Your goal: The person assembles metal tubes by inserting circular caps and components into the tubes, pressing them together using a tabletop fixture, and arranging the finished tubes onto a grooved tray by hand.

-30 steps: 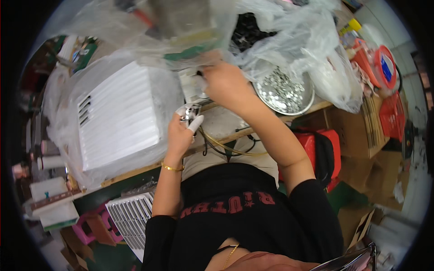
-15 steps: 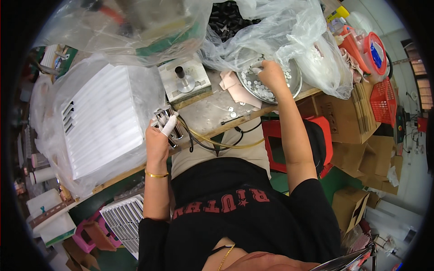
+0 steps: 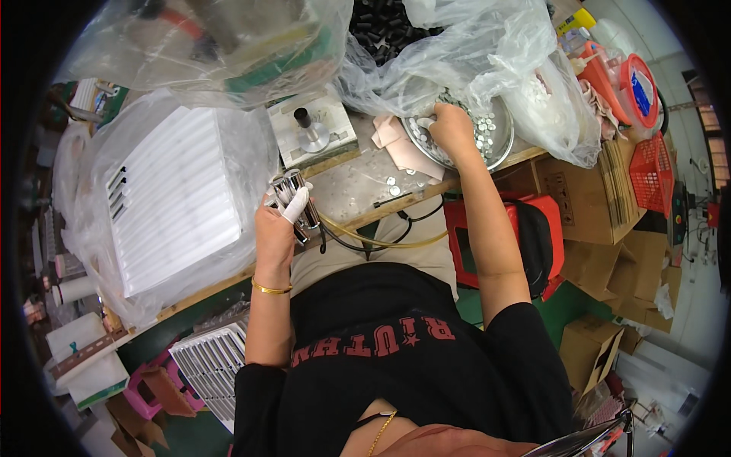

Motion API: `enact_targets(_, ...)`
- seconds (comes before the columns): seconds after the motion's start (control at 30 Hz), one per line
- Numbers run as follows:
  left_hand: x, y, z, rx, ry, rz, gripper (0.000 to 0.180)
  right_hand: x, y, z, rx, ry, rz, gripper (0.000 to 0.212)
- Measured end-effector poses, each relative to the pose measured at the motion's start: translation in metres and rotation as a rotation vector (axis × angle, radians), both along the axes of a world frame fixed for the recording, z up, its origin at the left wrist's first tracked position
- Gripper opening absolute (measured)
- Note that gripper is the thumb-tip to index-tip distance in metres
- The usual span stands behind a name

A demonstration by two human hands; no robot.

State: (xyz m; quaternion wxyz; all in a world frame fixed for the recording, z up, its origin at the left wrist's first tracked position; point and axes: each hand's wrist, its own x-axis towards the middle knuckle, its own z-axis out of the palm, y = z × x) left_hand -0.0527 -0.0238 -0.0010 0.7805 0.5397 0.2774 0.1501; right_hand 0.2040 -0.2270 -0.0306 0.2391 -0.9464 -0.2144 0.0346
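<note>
My left hand, with white covers on some fingers, is wrapped round several shiny chrome tubes near the table's front edge. My right hand reaches into a round metal bowl holding many small pale discs. Its fingers are bent down among the discs, and whatever they pinch is hidden. Between the hands and farther back stands a metal block fixture with a black-topped upright post. A few loose discs lie on the table in front of the bowl.
Left of the fixture, a white ridged tray in clear plastic carries a few dark-ended pieces. Clear plastic bags crowd the bowl's far side beside black parts. A yellow hose and black cable hang at the front edge.
My left hand has shifted slightly right and turned with the tubes. My right hand has moved a little lower in the bowl, its fingers more curled.
</note>
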Motion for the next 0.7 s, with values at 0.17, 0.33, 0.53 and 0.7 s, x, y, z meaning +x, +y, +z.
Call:
enact_targets(0.17, 0.001, -0.003, 0.001, 0.012, 0.023, -0.01, 0.027, -0.003, -0.005, -0.002, 0.018, -0.013, 0.014, 0.016)
enact_targets(0.33, 0.0, -0.001, -0.003, 0.006, 0.03, -0.001, 0.027, -0.006, -0.006, -0.002, 0.003, -0.042, 0.038, 0.015)
enact_targets(0.53, 0.001, -0.001, -0.004, 0.01, 0.01, 0.01, 0.027, -0.004, -0.012, 0.003, 0.089, 0.114, -0.077, 0.02)
enact_targets(0.7, 0.002, -0.003, -0.003, 0.016, 0.025, 0.004, 0.026, -0.007, -0.001, 0.007, -0.297, -0.079, -0.05, 0.027)
